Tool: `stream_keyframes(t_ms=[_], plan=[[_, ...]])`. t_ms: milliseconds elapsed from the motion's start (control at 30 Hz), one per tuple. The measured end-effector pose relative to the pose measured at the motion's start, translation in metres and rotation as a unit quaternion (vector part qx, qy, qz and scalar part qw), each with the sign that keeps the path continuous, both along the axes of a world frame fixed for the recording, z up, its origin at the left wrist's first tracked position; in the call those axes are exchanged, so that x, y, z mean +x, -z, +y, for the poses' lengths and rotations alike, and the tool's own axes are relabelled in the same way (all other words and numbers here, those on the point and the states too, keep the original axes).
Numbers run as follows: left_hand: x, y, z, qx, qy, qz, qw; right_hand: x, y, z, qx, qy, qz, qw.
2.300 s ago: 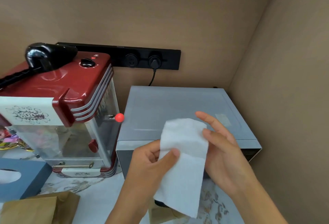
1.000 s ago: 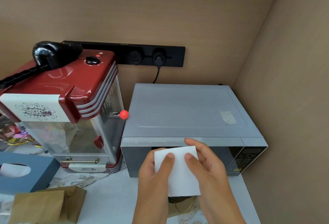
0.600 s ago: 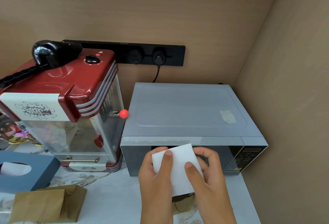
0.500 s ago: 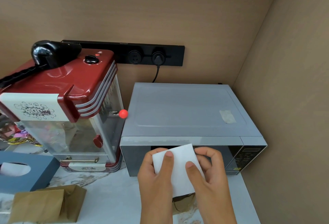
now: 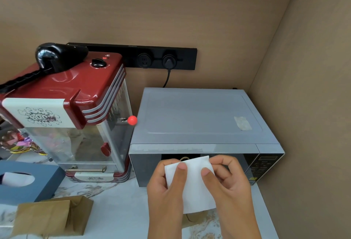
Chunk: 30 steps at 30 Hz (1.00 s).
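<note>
A folded white tissue [image 5: 192, 185] is held between both hands in front of the microwave door. My left hand [image 5: 165, 191] pinches its left side, thumb on the front face. My right hand [image 5: 228, 181] pinches its right side, thumb on the front and fingers curled behind the upper edge. The grey microwave [image 5: 199, 121] stands shut in the right corner, its dark control panel [image 5: 263, 166] at the front right. The tissue hides part of a brown paper item [image 5: 193, 218] lying on the counter below it.
A red popcorn machine [image 5: 66, 109] with a red knob [image 5: 132, 120] stands left of the microwave. A blue tissue box [image 5: 26, 180] and a brown paper bag [image 5: 51, 218] sit at the front left on the marble counter [image 5: 121, 210]. A black socket strip [image 5: 152, 58] runs along the back wall.
The tissue went from a long hanging sheet to a smaller folded square, and both hands dropped with it from above the microwave top to its door. Over the last half second nothing visibly moved.
</note>
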<state>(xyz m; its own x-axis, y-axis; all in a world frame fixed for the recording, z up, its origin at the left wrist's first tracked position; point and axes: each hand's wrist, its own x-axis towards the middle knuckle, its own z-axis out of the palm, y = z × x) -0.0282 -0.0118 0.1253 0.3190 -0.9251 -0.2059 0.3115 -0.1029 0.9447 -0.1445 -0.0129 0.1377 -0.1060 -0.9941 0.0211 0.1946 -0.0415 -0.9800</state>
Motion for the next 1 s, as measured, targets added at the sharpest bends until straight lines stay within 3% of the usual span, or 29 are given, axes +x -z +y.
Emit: stream_keyframes(t_ms=[267,433,500,567,633,700,800,900,1000], plan=[[0.004,-0.006,-0.001,0.01,0.025,-0.001,1.0,0.001,-0.001,-0.002,0.003,-0.031,-0.001,1.0],[0.023,-0.011,-0.006,-0.037,0.163,-0.094,0.981,-0.017,-0.015,-0.019,-0.046,-0.129,0.198,0.971],[0.029,-0.013,-0.01,-0.044,0.186,-0.12,0.974,-0.023,-0.02,-0.027,-0.038,-0.162,0.228,0.959],[0.032,-0.014,-0.015,-0.038,0.163,-0.088,0.982,-0.029,-0.022,-0.036,-0.019,-0.161,0.186,0.969],[0.031,-0.013,-0.018,-0.025,0.118,-0.004,0.993,-0.031,-0.018,-0.04,0.034,-0.166,0.067,0.983],[0.024,-0.012,-0.02,-0.018,0.09,0.059,0.994,-0.025,-0.009,-0.037,0.078,-0.216,-0.054,0.972],[0.015,-0.008,-0.018,-0.013,0.082,0.063,0.995,-0.015,0.002,-0.031,0.096,-0.181,-0.169,0.964],[0.016,-0.002,-0.018,-0.013,0.066,0.045,0.997,-0.019,0.007,-0.035,0.109,-0.123,-0.218,0.962],[0.015,0.001,-0.021,-0.012,0.07,0.059,0.996,-0.019,0.011,-0.032,0.099,-0.172,-0.181,0.963]])
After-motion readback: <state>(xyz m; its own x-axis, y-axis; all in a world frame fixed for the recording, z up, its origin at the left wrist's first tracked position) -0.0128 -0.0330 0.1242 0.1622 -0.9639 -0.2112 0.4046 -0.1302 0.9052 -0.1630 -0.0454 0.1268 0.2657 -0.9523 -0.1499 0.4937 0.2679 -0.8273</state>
